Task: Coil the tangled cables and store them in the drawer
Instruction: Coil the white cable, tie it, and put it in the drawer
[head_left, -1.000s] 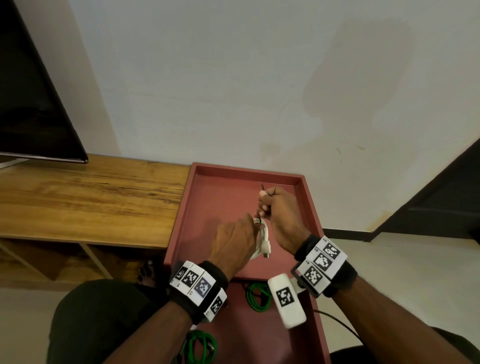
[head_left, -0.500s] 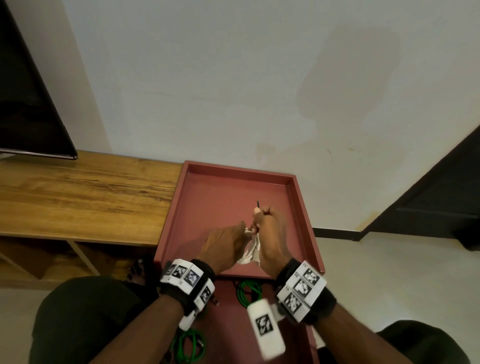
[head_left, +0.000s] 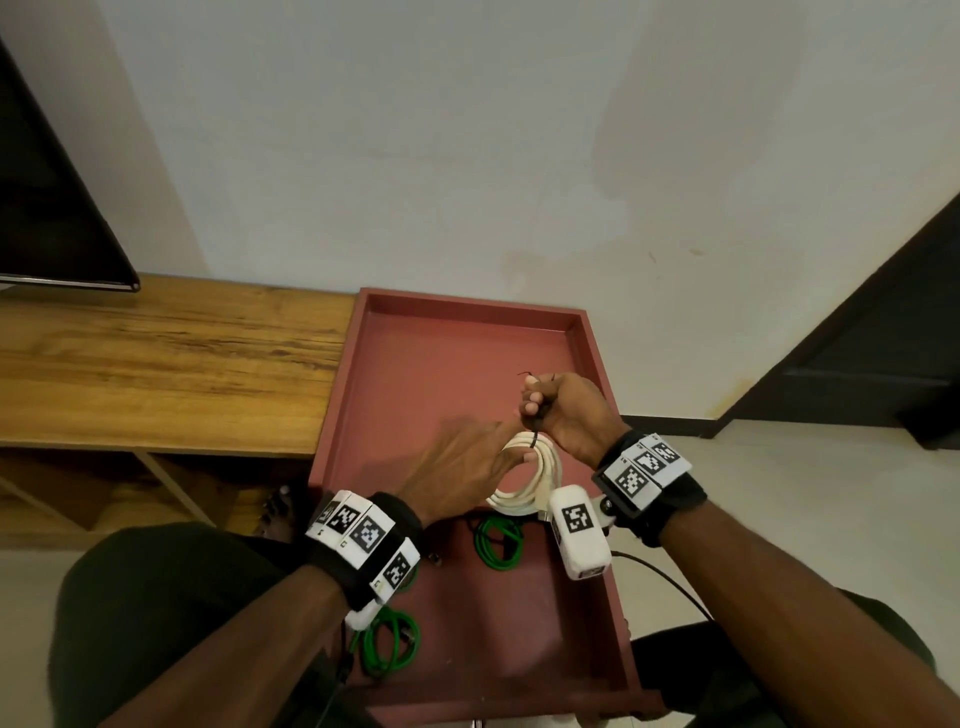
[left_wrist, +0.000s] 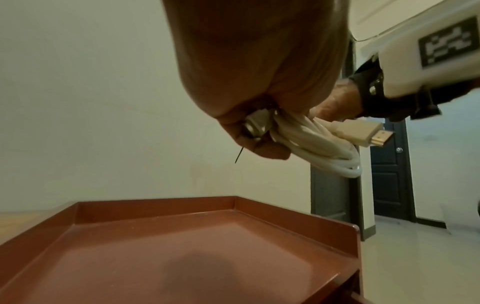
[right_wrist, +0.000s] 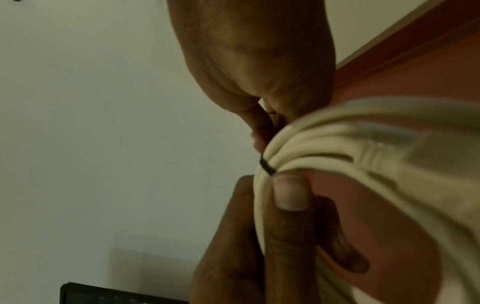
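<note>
The white HDMI cable coil (head_left: 530, 478) now hangs open above the red drawer (head_left: 467, 353), wider than half a second ago. Left hand (head_left: 457, 467) pinches it; right hand (head_left: 566, 410) clamps the black tie (head_left: 535, 440). Judged: securing underway, storing pending.

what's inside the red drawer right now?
Two green cable coils lie in the red drawer. Wrists partly cover both. The white cable coil is held above it, not inside.
</note>
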